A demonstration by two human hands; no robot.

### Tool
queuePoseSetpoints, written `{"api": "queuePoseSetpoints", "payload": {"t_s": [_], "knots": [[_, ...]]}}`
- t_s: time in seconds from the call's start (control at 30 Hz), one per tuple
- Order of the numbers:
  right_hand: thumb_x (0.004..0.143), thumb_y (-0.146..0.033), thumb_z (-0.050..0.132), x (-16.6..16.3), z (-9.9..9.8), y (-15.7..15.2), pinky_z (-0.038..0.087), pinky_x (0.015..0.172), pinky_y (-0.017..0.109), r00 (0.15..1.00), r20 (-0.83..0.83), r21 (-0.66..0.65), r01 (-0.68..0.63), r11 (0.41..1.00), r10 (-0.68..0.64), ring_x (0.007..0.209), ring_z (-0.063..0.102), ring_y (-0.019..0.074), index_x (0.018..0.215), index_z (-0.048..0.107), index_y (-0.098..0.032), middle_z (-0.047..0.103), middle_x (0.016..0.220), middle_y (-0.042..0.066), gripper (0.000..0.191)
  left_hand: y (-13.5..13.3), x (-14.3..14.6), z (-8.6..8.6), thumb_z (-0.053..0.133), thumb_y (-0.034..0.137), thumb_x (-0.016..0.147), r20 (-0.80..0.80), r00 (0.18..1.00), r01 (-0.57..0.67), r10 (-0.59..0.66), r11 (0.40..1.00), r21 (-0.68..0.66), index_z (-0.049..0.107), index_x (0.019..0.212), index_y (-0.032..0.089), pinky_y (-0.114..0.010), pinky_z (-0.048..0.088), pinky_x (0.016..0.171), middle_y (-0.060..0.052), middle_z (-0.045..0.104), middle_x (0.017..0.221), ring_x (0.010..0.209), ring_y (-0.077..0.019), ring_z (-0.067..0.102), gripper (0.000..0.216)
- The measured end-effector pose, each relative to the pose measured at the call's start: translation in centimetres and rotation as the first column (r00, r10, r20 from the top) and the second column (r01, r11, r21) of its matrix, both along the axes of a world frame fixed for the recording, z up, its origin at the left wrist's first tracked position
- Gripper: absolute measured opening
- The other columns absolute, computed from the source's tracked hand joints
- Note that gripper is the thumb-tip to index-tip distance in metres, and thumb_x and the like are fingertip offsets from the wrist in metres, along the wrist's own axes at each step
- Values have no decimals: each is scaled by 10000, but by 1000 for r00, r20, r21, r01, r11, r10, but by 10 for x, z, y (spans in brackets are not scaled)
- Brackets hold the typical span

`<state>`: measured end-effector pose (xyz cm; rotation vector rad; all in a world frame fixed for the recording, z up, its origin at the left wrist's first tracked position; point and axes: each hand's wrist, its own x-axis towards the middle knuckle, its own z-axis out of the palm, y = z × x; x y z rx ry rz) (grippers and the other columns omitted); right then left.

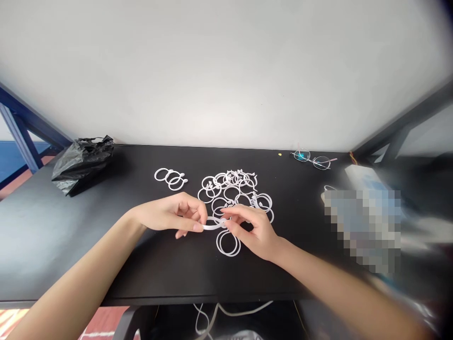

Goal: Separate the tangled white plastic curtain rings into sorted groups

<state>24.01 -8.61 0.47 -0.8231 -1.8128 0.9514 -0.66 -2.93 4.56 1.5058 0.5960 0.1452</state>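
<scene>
A person's left hand (174, 213) and right hand (254, 231), fingers pinched closed on opposite sides of a white ring (211, 227) above a black desk (170, 276), could lose it if a fingertip slips, dropping it among the loose rings (232, 178) at twelve o'clock.

The single head-worn view looks forward and down from close above the bench (170, 278), facing the pale wall (212, 71).
</scene>
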Motion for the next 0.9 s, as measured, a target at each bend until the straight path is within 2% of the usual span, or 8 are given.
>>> {"api": "queuePoseSetpoints", "payload": {"t_s": [0.13,0.3,0.37,0.43,0.53,0.63,0.9], "knots": [[878,-307,668,-3,5,0,596,538,233,990,-144,-276,-35,960,-5,551,672,120,939,723,-159,701,682,22,169,-4,11,-4,695,292,856,110,990,-91,90,996,7,636,843,140,-197,488,567,22,584,622,576,-95,601,164],[808,-323,750,-3,8,7,598,513,227,953,-286,-420,-29,907,-102,582,699,138,883,718,-150,715,689,32,192,-4,18,-7,710,267,840,184,965,-203,185,975,86,649,833,133,-215,522,616,-7,602,733,656,-96,581,148],[770,-309,788,-2,9,8,602,516,228,938,-315,-433,-8,901,-143,565,696,134,808,700,-152,713,673,24,184,-4,20,-8,712,266,837,198,951,-265,237,956,127,638,911,148,-212,519,609,14,556,732,657,-93,556,158],[738,-306,817,-2,9,9,608,516,236,931,-320,-424,27,905,-177,535,687,132,741,676,-156,704,648,14,206,-5,21,-9,725,282,825,169,944,-314,284,931,186,608,1061,177,-211,511,605,24,537,756,683,-102,555,284],[727,-328,825,-3,8,7,620,526,257,936,-295,-388,66,919,-191,534,687,139,723,671,-165,701,650,12,224,-8,24,-10,726,342,820,55,960,-277,273,916,291,581,1210,195,-225,505,623,-13,591,856,777,-140,584,441],[764,-327,797,-3,6,6,626,540,264,943,-277,-351,79,933,-184,552,700,146,747,688,-168,709,668,17,194,-10,27,-12,676,406,854,1,972,-224,234,927,300,609,1230,183,-241,509,630,-45,615,930,808,-161,600,442],[817,-266,748,-1,3,7,636,550,267,948,-290,-309,38,950,-132,674,750,183,930,756,-197,759,785,39,132,-10,28,-6,675,371,860,78,956,-293,282,925,243,637,1188,163,-238,487,630,0,533,821,773,-152,608,390]]}}
